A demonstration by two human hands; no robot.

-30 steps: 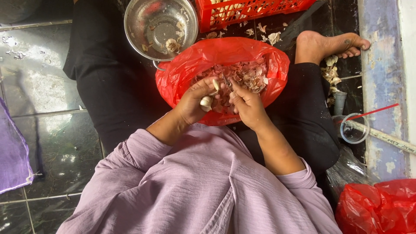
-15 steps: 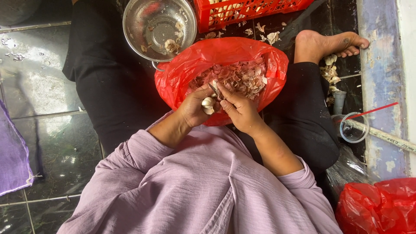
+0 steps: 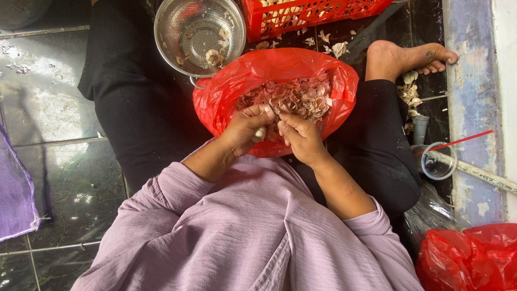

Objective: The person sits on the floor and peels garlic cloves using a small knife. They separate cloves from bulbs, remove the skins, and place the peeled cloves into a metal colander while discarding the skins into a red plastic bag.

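Note:
I sit on a tiled floor with an open red plastic bag (image 3: pixel 226 97) in my lap, full of papery garlic skins (image 3: pixel 301 97). My left hand (image 3: pixel 245 129) holds a pale garlic clove (image 3: pixel 260 133) just over the near side of the bag. My right hand (image 3: pixel 301 137) is pressed against it, fingertips pinching a bit of skin at the clove's top. Both hands meet at the bag's front rim. Lilac sleeves cover my forearms.
A metal colander (image 3: pixel 199 35) with a few cloves stands beyond the bag. A red plastic crate (image 3: pixel 318 13) lies behind it. My bare foot (image 3: pixel 409 56) rests at right, near a plastic cup with a red straw (image 3: pixel 439 161). Another red bag (image 3: pixel 468 258) sits at bottom right, purple mesh (image 3: pixel 16 194) at left.
Both hands have drawn back from the heap of skins toward my body. The right hand's fingers have shifted on the clove.

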